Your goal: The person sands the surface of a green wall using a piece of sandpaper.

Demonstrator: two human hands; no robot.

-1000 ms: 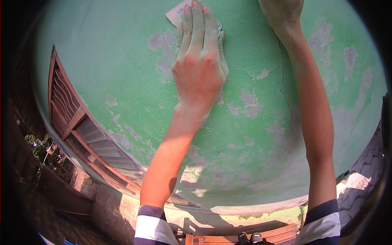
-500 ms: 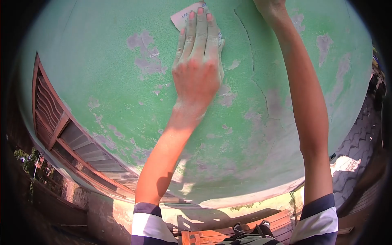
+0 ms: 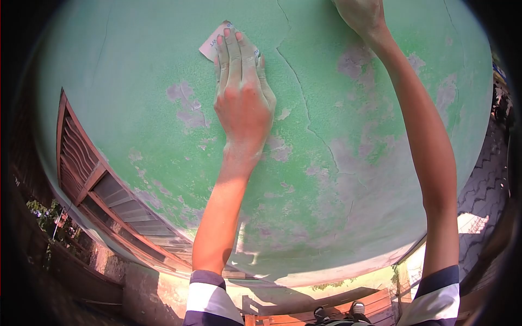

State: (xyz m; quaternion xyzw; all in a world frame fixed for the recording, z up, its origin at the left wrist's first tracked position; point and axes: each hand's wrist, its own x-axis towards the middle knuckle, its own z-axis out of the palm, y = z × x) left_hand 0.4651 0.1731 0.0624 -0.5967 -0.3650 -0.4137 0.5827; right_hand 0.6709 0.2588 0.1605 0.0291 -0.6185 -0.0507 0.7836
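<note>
My left hand (image 3: 242,98) lies flat over a piece of sandpaper (image 3: 210,48) with printing on its pale back, pressing it to the green wall (image 3: 244,212). Pale dust coats the fingers, and the sheet's left corner sticks out past them. At the top edge my right hand (image 3: 361,13) is against the wall; its fingers are cut off by the frame. Bare patches of flaked paint (image 3: 187,106) and a long crack (image 3: 304,103) mark the wall around my left hand.
A wooden window frame with louvres (image 3: 98,179) is at the left. Below, my feet (image 3: 357,308) stand on a wooden bench (image 3: 380,304). Grey paving (image 3: 481,185) shows at the right, and plants (image 3: 46,214) at the lower left.
My left hand and the sandpaper have moved left and slightly down in view. The view has shifted across the wall, and my right hand stays at the top edge.
</note>
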